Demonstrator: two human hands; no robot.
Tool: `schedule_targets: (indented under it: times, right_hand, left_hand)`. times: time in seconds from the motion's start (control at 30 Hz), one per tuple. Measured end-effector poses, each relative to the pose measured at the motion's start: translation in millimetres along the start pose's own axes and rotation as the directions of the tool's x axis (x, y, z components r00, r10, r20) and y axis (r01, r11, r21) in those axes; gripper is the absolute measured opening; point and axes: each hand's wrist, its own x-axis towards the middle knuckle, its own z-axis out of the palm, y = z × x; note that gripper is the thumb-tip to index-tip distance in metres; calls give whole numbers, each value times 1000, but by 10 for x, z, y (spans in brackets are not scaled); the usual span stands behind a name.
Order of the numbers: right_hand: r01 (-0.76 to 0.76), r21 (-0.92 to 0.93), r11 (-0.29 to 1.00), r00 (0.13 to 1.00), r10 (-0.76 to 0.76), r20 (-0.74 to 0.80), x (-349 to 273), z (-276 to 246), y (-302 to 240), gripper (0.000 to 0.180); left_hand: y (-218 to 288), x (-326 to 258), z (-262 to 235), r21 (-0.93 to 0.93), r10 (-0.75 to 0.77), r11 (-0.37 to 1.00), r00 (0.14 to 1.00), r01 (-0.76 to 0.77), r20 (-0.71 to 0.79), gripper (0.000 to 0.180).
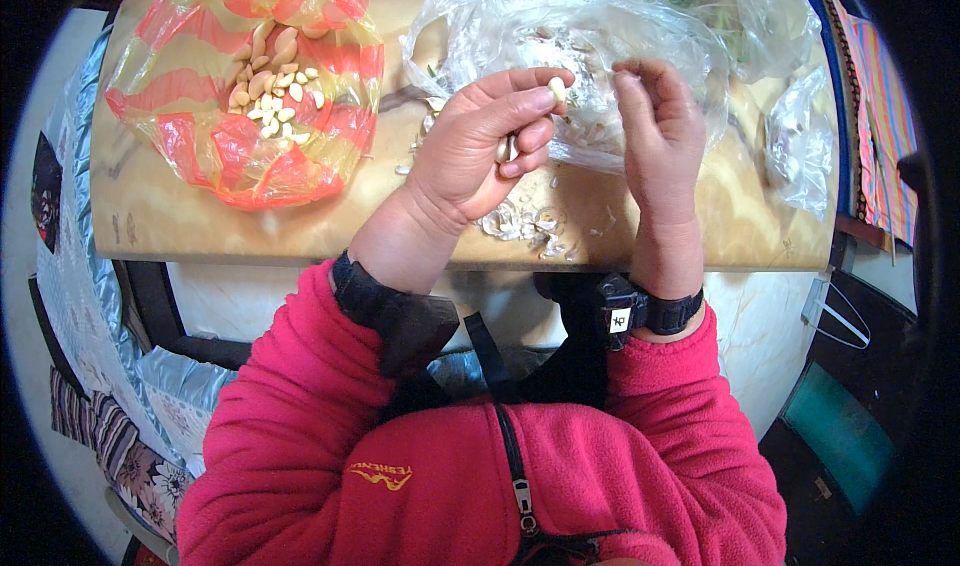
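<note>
Left hand (478, 146): closed on a small pale peeled garlic clove (557, 88), pinched between thumb and forefinger at the fingertips, with a second pale clove (504, 149) tucked under the curled lower fingers, apparently kept in reserve in the palm. Right hand (658, 136): raised just beside the pinched clove, fingers bent inward and close together, nothing visibly gripped; whether a scrap of skin sits between the fingertips cannot be told. Both hands held above the tan wooden surface (160, 216), over a scatter of thin whitish papery skins (520, 221), presumably so that peelings drop in one spot. Behind the hands, a crumpled clear plastic bag (600, 26) with pale contents, within short reach. To the left, well apart, an opened red-and-yellow striped plastic bag (200, 136) holding a heap of peeled cream-coloured cloves (272, 86), kept separate from the skins.
</note>
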Motion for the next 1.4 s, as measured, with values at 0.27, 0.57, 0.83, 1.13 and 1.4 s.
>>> schedule_targets:
  times: [0.27, 0.57, 0.83, 1.13, 1.4]
  right_hand:
    - [-633, 687, 357, 771, 370, 518, -58, 53, -16, 56]
    - [-651, 736, 187, 747, 331, 577, -52, -17, -14, 37]
    - [-39, -133, 990, 997, 48, 65, 13, -195, 41, 13]
    - [112, -386, 916, 991, -75, 108, 42, -290, -4, 10]
    - [201, -99, 975, 961, -177, 212, -74, -118, -110, 20]
  left_hand:
    - [-158, 60, 190, 530, 220, 832, 974, -161, -49, 21]
    - [-173, 124, 96, 163, 196, 970, 976, -179, -93, 29]
    - [-182, 169, 142, -474, 94, 877, 995, -76, 14, 56]
    - [-159, 162, 262, -552, 101, 828, 995, -95, -19, 71]
    - [-196, 169, 290, -387, 60, 919, 997, -72, -43, 80]
